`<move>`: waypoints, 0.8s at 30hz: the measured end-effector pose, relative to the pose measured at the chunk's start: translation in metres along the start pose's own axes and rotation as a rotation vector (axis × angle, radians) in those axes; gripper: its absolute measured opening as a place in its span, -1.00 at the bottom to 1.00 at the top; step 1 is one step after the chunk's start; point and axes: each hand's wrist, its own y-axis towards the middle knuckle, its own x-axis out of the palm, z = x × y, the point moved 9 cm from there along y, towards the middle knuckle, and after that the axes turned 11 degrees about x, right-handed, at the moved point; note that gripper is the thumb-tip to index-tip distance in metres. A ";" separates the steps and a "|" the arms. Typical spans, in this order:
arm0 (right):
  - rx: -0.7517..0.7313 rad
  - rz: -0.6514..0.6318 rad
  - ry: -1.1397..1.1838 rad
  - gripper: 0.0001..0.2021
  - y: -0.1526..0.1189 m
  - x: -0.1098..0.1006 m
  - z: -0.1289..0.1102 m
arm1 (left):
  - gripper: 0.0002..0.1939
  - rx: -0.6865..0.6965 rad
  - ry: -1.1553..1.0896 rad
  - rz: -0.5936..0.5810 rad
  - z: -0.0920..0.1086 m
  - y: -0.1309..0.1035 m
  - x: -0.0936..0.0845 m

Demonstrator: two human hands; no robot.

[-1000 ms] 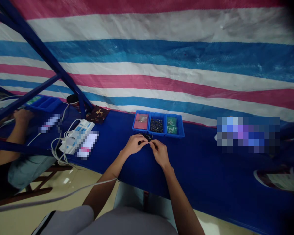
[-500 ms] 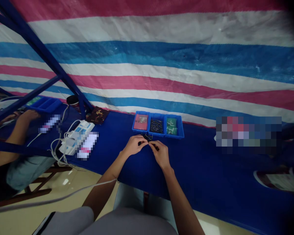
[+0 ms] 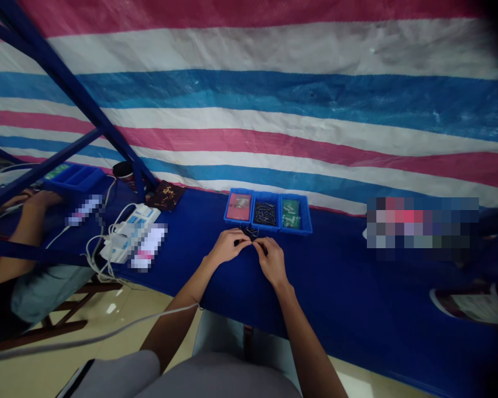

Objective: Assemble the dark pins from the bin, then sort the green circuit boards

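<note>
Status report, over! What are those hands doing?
Left hand, right hand: fingertips close together, grip unclear. Small dark pieces just beyond. Blue tray behind those, not blocking.

Workshop-type bench area. A blue tabletop (image 3: 340,265) bears blue parts bins (image 3: 279,213) containing screw-like pieces (image 3: 265,214); striped plastic sheeting (image 3: 249,88) hangs behind the bins; to their left, a power strip (image 3: 148,212), a blue frame (image 3: 66,83) and a co-worker's arm (image 3: 28,224).
</note>
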 end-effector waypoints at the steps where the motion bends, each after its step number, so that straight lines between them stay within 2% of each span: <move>1: -0.011 0.006 -0.017 -0.73 0.000 0.000 -0.001 | -0.79 0.002 0.001 -0.003 0.000 0.000 0.000; 14: -0.029 0.039 -0.155 -0.62 0.002 0.004 0.001 | -0.80 -0.004 -0.004 -0.006 -0.002 0.000 0.001; 17: 0.004 0.022 -0.096 -0.62 0.002 0.003 0.004 | -0.80 -0.003 -0.007 -0.004 -0.001 0.000 0.001; 24: 0.043 -0.004 0.078 -0.75 0.002 -0.003 0.003 | -0.78 -0.007 -0.013 0.011 -0.002 -0.001 -0.001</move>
